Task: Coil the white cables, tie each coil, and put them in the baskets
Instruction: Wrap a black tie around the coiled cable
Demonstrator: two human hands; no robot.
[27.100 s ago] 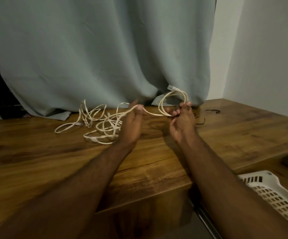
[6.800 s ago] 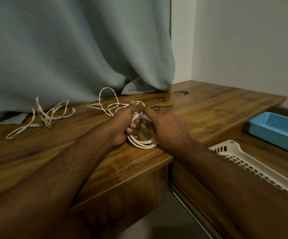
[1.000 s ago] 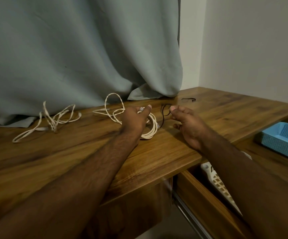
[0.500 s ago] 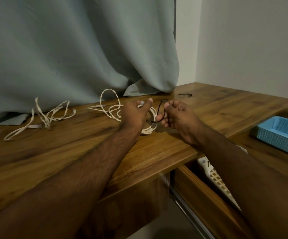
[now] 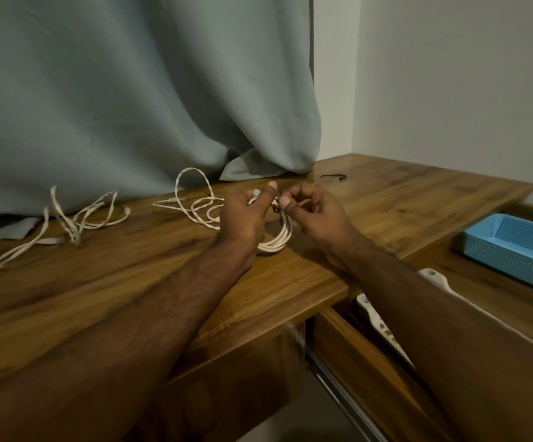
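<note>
The left hand [image 5: 243,218] grips the white coil [image 5: 278,240] on the bench [image 5: 290,282]; the right hand [image 5: 316,212] pinches a black tie [image 5: 276,209] at its top. If the left grip loosens, the loops may spring open before the tie closes.

Twenty-seven seconds ago the white cable lay as a loose tangle far on the desk [image 5: 290,282], with one loop just begun between the hands. Now a finished coil [image 5: 278,239] is gripped in the left hand [image 5: 243,218], with only a short stretch left trailing to the left. One second ago the right hand [image 5: 314,212] was open, reaching toward a black tie on the desk; half a second ago it had picked that up. Now it pinches the black tie [image 5: 276,209] right against the top of the coil, its fingertips beside the left thumb.
</note>
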